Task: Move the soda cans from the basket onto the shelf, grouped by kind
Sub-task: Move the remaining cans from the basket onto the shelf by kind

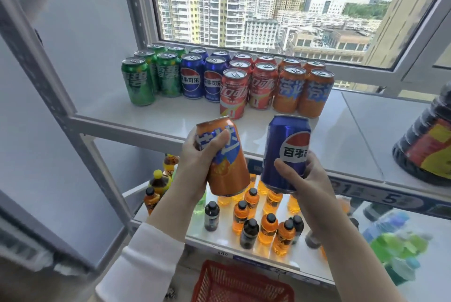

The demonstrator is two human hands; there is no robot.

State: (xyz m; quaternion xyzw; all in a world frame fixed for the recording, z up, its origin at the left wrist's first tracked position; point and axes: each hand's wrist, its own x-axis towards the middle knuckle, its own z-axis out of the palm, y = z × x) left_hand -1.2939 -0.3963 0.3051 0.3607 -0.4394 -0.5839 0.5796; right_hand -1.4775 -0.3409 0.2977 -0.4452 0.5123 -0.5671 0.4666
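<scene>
Fingers (220, 142) of left hand (195, 164) wrapped round 1 orange can (225, 162), right hand (308, 181) gripping 1 blue can (284, 148), both raised above red basket (241, 282), small bottles (267, 227) on lower shelf (195, 234), upper shelf (170, 116) beyond holding grouped cans (234, 93) in green, blue, red, orange, window (244, 9) behind.

left hand (195, 155) grips tilted orange aluminium soda can (224, 162), in front of white metal shelf (341, 136) | right hand (307, 177) grips blue aluminium soda can (285, 153), in front of shelf | upright on shelf: green cans (139, 82), blue cans (192, 79), red cans (234, 92), orange cans (314, 92) | red plastic mesh basket (234, 284) below shelf
</scene>
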